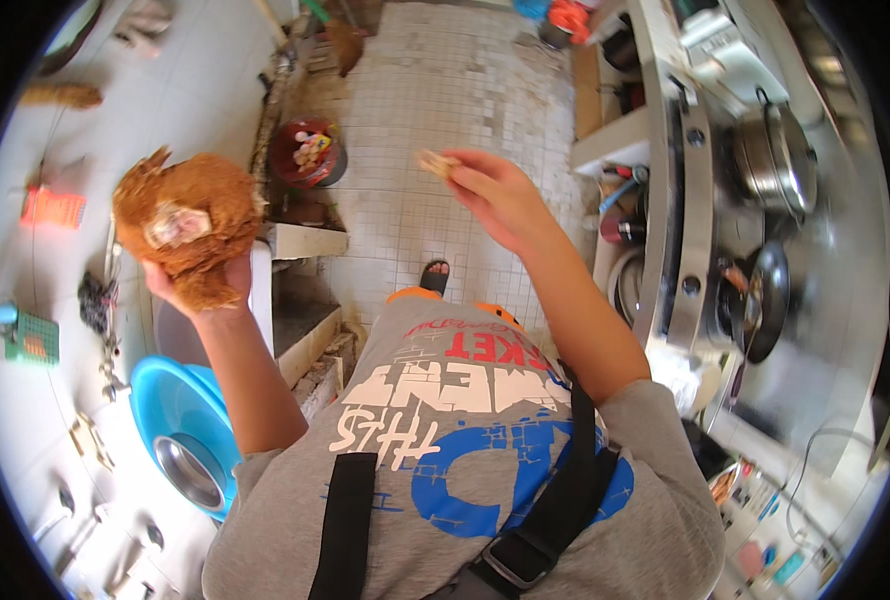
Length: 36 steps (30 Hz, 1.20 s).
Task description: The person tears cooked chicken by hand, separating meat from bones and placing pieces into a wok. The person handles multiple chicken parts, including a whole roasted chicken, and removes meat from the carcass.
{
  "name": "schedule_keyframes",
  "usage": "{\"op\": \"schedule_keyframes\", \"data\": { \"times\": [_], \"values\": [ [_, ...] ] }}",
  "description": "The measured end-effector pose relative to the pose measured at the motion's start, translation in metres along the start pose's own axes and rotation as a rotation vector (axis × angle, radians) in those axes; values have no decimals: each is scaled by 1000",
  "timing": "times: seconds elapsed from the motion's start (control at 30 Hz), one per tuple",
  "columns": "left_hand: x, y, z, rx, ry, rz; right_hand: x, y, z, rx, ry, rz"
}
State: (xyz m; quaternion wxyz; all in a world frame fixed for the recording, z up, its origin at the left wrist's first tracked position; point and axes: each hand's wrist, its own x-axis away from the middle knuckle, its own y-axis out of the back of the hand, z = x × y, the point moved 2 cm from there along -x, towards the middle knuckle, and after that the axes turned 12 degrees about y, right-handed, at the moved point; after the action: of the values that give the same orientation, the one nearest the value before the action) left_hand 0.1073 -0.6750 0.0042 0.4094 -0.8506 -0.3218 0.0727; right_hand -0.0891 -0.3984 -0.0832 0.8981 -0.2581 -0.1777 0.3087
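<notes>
A large, shaggy reddish-brown lump [216, 187] rests in my left hand [161, 289], held up at the left. Its exact kind is hard to tell; the surface looks fibrous, and a pale whitish patch shows on its near side. My fingers grip it from below, and part of them is hidden behind it. Over the tiled floor, my right hand [493, 196] pinches a small pale piece [437, 163] between thumb and fingers. That piece is blurred. The two hands are well apart.
A lined waste bin [332, 169] with scraps stands on the tiled floor [445, 97]. A blue plastic basin [148, 375] holding a metal bowl [189, 472] lies at the left. Along the right counter are a steel pot [764, 161] and a black wok [773, 300].
</notes>
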Motion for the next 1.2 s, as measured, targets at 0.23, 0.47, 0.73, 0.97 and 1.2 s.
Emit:
{"op": "schedule_keyframes", "data": {
  "times": [0.23, 0.47, 0.73, 0.97, 1.2],
  "values": [
    [26, 47, -51, 22, -193, -110, -127, -61, -65, 768, 0, 88],
    [9, 50, -5, 1, -43, -203, -48, 16, -28, 710, -302, 48],
    [-43, 19, 21, -27, 98, -17, 24, 69, 24, 487, -134, -200],
    [-34, -77, 128, 435, 781, 478, 109, 56, 82, 459, 215, -227],
    [33, -187, 259, 835, 1443, 1170, 224, 49, 139, 316, 660, -242]
  ]
}}
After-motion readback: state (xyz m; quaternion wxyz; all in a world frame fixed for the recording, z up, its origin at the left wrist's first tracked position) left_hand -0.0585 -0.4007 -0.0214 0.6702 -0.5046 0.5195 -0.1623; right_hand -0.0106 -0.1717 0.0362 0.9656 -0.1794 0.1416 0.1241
